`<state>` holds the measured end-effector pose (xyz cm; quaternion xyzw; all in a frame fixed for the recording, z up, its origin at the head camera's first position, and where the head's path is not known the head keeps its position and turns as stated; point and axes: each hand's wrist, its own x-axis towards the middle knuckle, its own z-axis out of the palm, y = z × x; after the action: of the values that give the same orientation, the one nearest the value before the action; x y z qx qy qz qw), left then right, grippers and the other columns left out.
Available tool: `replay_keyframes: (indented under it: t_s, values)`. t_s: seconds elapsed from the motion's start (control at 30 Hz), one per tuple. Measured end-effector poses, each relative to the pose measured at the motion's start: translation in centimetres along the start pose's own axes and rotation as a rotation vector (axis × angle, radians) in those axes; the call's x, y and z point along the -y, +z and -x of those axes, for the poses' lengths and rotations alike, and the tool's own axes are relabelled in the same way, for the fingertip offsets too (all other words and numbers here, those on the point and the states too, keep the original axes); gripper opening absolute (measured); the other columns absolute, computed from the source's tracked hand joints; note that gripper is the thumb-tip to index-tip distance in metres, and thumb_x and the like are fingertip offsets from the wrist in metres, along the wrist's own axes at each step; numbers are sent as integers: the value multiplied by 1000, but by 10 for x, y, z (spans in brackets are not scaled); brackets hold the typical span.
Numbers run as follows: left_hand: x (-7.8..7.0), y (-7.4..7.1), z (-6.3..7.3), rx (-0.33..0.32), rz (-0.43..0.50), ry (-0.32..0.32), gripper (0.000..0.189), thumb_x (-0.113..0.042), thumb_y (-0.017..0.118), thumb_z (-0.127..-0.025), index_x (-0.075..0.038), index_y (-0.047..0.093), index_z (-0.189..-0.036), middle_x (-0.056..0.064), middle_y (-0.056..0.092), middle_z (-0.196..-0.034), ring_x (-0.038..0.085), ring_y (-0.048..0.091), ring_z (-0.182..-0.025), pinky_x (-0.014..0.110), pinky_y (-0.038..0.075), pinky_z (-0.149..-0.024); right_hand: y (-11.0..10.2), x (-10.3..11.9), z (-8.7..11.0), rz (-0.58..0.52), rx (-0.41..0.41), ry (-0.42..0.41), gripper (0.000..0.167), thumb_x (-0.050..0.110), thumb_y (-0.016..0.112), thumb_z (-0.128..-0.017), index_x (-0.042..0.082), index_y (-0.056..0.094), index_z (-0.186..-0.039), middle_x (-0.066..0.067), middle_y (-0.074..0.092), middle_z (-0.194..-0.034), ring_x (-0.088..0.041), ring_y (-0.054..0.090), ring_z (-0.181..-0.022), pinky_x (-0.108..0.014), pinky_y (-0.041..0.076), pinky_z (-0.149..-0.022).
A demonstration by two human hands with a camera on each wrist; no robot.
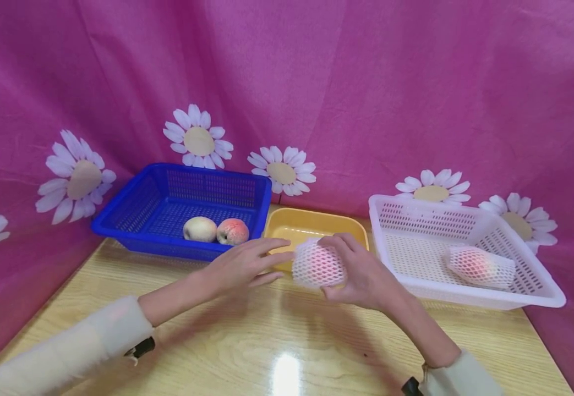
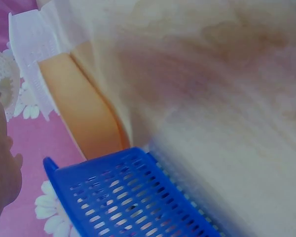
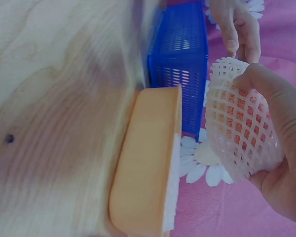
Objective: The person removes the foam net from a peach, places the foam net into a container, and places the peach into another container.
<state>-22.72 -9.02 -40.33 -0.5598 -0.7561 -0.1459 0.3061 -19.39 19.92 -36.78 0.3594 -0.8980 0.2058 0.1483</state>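
Observation:
A peach in a white foam net (image 1: 318, 265) is held up over the front of the yellow tray (image 1: 316, 214). My right hand (image 1: 363, 278) grips it from the right, thumb below and fingers over the top. From the left, my left hand (image 1: 242, 264) reaches toward it with fingers extended, fingertips right at the net's left end. In the right wrist view the net (image 3: 239, 121) wraps the reddish peach, and the left hand (image 3: 240, 27) appears just beyond its open end. The left wrist view catches only part of the left hand (image 2: 2, 153) and the net's end (image 2: 7, 81).
On the left, a blue basket (image 1: 143, 242) contains two bare peaches, one pale (image 1: 200, 229) and one redder (image 1: 232, 231). A white basket (image 1: 465, 291) on the right holds another netted peach (image 1: 480, 267). Behind everything hangs a pink flowered cloth (image 1: 316, 82).

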Motion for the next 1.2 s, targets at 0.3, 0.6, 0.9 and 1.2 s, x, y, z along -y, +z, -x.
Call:
replay_keyframes:
  t_s: [0.3, 0.6, 0.9, 1.2]
  values:
    - [5, -15, -19, 15, 6, -23, 48, -22, 76, -90, -9, 63, -134, 15, 59, -135, 28, 57, -123, 39, 50, -99, -15, 2, -7, -2, -62, -34, 79, 28, 86, -65, 12, 50, -132, -6, 53, -126, -21, 56, -107, -41, 55, -81]
    - [8, -23, -34, -43, -3, 13, 49, -21, 78, -88, -8, 63, -133, 15, 60, -134, 26, 57, -123, 37, 51, -97, -24, 3, -10, -16, -137, -57, 81, 28, 88, -64, 12, 49, -134, -6, 51, -127, -20, 53, -109, -42, 54, -83]
    - [9, -30, -48, -135, 30, -15, 44, -8, 78, -86, -5, 64, -129, 13, 61, -127, 24, 58, -119, 29, 53, -93, -30, 4, -17, -15, -216, -111, 78, 27, 86, -63, 8, 51, -130, -10, 51, -126, -24, 54, -109, -43, 54, -84]
    - [5, -33, -57, -215, 61, -26, 35, 2, 77, -85, 0, 66, -118, 12, 64, -115, 23, 63, -107, 26, 53, -91, -37, 9, -23, -35, -234, -110, 78, 26, 87, -63, 9, 51, -130, -10, 52, -127, -22, 55, -108, -42, 55, -83]
